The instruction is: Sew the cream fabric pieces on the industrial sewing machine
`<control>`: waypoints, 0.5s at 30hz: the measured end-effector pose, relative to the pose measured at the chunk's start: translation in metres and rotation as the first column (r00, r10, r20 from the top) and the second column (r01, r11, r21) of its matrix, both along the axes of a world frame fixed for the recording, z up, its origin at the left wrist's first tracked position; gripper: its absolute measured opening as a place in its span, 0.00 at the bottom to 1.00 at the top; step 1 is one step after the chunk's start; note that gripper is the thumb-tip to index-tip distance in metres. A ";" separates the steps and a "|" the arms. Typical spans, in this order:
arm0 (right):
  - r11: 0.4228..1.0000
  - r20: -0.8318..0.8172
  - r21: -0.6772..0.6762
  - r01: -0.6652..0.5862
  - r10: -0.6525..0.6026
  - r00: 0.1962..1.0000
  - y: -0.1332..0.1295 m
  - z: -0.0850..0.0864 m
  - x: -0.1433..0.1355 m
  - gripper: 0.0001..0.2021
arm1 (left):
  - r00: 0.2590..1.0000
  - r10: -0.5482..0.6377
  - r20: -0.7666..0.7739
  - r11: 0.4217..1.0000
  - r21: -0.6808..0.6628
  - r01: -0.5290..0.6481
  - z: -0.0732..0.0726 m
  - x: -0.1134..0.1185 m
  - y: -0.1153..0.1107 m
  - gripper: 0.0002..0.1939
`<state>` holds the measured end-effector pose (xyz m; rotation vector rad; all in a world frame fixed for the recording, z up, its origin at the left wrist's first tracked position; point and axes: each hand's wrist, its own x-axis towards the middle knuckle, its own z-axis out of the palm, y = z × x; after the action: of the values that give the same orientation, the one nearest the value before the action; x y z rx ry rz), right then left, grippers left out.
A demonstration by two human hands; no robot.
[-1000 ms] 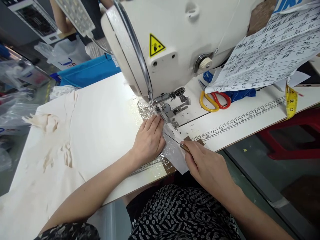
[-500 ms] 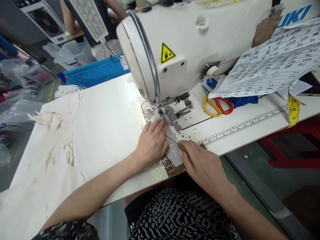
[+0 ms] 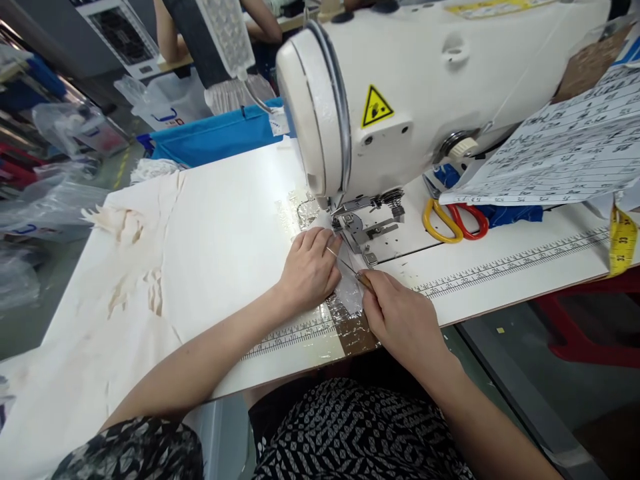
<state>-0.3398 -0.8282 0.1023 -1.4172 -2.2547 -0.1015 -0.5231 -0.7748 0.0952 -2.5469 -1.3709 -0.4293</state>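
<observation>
Beside the presser foot of the white sewing machine, my left hand lies on a piece of thin white fabric, its fingers close together and pressing down. My right hand grips the wooden handle of an awl. The awl's thin metal shaft points up and left towards the fingertips of my left hand; its tip is too small to make out. Part of the fabric is hidden under my left hand and the machine's foot.
Scissors with yellow and red handles lie right of the needle area, near blue cloth and a written sheet. A yellow tape measure hangs at the right. Cream fabric covers the table's left end. Another person sits beyond the blue bin.
The view has shifted, so the machine and table appear further right. Both hands stay by the foot, with the fabric and awl nearly in the same place relative to it.
</observation>
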 end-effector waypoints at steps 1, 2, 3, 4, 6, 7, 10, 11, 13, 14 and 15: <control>1.000 -0.028 -0.003 -0.006 0.006 1.000 0.001 0.000 0.000 0.11 | 1.000 -0.001 -0.006 1.000 -0.004 0.001 0.000 -0.001 0.002 0.22; 1.000 -0.061 -0.012 -0.016 0.016 0.998 0.001 0.000 0.000 0.11 | 1.000 0.001 -0.017 1.000 -0.012 -0.001 -0.001 -0.003 0.004 0.22; 0.999 -0.094 -0.027 -0.029 0.026 0.995 0.000 0.000 0.001 0.11 | 1.000 0.006 -0.031 1.000 -0.023 -0.006 0.000 -0.004 0.005 0.21; 0.998 -0.123 -0.047 -0.040 0.034 0.992 -0.001 0.000 0.001 0.11 | 0.999 0.013 -0.043 0.999 -0.031 -0.014 0.000 -0.005 0.006 0.21; 0.994 -0.159 -0.087 -0.058 0.044 0.986 -0.003 0.000 0.003 0.11 | 0.998 0.033 -0.059 0.999 -0.031 -0.035 0.003 -0.006 0.007 0.20; 0.993 -0.166 -0.098 -0.064 0.047 0.985 -0.005 0.000 0.004 0.11 | 0.997 0.044 -0.056 0.999 -0.023 -0.046 0.004 -0.006 0.006 0.20; 0.995 -0.158 -0.087 -0.055 0.040 0.987 -0.009 0.000 0.004 0.11 | 0.999 0.032 -0.026 0.999 -0.004 -0.032 0.009 -0.002 -0.001 0.19; 0.996 -0.150 -0.078 -0.049 0.037 0.988 -0.010 0.000 0.003 0.11 | 1.000 0.009 -0.020 1.000 -0.006 -0.009 0.009 0.000 -0.004 0.19; 0.997 -0.134 -0.070 -0.040 0.031 0.991 -0.011 0.001 0.003 0.11 | 0.999 -0.043 -0.014 0.999 -0.018 0.043 0.009 0.004 -0.009 0.21; 0.997 -0.126 -0.068 -0.039 0.031 0.992 -0.011 0.002 0.003 0.12 | 0.998 -0.062 -0.013 0.998 -0.021 0.061 0.008 0.006 -0.011 0.21; 0.997 -0.120 -0.064 -0.041 0.034 0.992 -0.012 0.003 0.004 0.12 | 0.997 -0.071 -0.012 0.997 -0.023 0.071 0.007 0.007 -0.012 0.22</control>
<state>-0.3361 -0.8399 0.1054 -1.3760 -2.2043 0.0686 -0.5160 -0.7871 0.1022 -2.6182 -1.2910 -0.4111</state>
